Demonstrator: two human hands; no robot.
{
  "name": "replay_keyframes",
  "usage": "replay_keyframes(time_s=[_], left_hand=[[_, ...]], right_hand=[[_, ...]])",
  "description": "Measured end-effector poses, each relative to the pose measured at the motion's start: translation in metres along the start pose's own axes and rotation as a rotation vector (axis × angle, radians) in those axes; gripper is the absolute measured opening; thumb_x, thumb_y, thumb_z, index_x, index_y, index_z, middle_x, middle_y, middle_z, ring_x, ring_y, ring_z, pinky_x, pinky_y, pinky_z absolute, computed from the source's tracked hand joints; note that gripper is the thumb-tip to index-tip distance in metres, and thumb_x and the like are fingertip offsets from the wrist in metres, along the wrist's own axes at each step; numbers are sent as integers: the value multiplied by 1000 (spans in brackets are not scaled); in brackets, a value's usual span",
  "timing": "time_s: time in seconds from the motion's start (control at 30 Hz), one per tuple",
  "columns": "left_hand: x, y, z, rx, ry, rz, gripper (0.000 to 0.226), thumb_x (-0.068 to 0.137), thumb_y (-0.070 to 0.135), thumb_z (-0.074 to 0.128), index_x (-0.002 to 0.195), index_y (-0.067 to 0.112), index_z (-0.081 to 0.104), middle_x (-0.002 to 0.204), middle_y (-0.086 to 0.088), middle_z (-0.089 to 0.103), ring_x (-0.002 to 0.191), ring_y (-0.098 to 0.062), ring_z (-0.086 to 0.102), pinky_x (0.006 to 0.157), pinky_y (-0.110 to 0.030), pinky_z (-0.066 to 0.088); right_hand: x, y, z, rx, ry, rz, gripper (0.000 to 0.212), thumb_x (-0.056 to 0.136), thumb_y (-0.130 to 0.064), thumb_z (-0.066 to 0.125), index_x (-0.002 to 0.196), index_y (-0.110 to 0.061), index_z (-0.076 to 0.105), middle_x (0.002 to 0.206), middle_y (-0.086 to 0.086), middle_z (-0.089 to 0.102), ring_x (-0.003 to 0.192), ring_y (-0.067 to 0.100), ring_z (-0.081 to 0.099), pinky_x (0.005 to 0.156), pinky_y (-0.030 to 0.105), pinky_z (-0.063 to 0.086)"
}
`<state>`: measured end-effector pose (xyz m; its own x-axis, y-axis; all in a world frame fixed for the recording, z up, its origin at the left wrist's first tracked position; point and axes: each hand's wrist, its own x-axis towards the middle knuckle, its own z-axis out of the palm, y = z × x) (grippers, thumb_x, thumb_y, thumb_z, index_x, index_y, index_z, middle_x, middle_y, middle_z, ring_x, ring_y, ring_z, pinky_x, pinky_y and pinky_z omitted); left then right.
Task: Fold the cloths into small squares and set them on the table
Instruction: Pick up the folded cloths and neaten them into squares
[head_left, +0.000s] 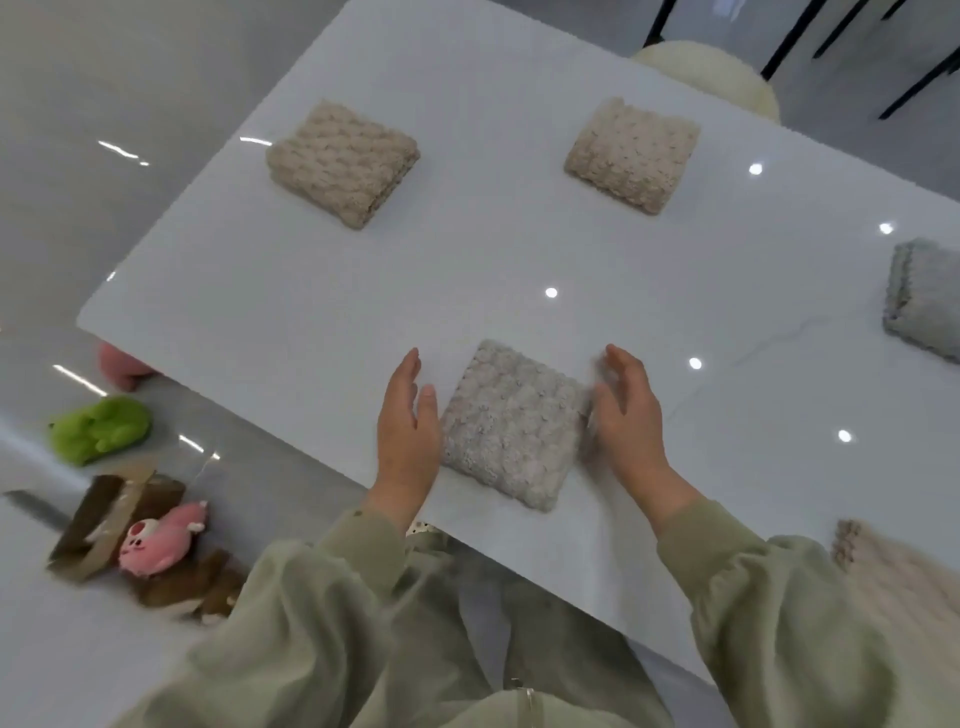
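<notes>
From the head view, a folded cloth (511, 423) lies square on the white table (467, 291) near its front edge. The left hand (408, 421) stands at the cloth's left side with straight fingers, its thumb at the edge. The right hand (631, 415), blurred, flanks the right side, fingers also straight. Farther back lie two folded beige squares (343, 163) (631, 156), well apart. A folded grey cloth (924, 299) sits at the right border, and an unfolded pale cloth (904, 577) at lower right.
</notes>
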<state>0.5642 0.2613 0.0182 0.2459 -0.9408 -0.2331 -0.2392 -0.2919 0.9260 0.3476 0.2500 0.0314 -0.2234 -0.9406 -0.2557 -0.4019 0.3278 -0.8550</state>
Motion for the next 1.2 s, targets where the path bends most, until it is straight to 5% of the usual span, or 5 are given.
replay_keyframes(time_s=[0.2,0.37,0.73,0.97,1.2], left_hand=[[-55,-6,45,-249,573,-181,43,102,13,31,144,11,31,149,0,34,138,-9,30,112,-19,22],[-71,3,93,-399,760,-218,53,97,25,29,148,17,20,153,8,21,141,-1,19,114,-16,18],[-64,17,122,-367,823,-203,60,92,32,29,149,16,17,154,7,20,140,1,18,114,-14,17],[-62,21,123,-369,823,-194,60,92,27,31,148,11,19,152,4,22,136,5,20,106,-4,18],[-61,20,121,-265,743,-217,59,95,22,32,149,11,13,155,3,15,140,-1,12,114,-13,12]], right_hand=[[54,-12,-9,-70,-397,-247,48,87,-26,43,133,-14,46,132,-7,50,125,8,46,103,14,33],[78,-24,10,-91,-672,-334,40,95,-19,45,135,-15,45,136,-5,49,127,6,44,100,12,35],[76,-27,18,-35,-857,-340,48,88,-29,45,134,-12,47,128,-8,53,112,-16,48,90,5,38],[72,-27,21,-38,-851,-328,45,88,-28,45,130,-12,50,121,-15,55,109,-15,51,89,5,40],[68,-28,23,-69,-821,-342,45,88,-30,44,129,-13,51,121,-11,56,109,-11,52,89,5,40]])
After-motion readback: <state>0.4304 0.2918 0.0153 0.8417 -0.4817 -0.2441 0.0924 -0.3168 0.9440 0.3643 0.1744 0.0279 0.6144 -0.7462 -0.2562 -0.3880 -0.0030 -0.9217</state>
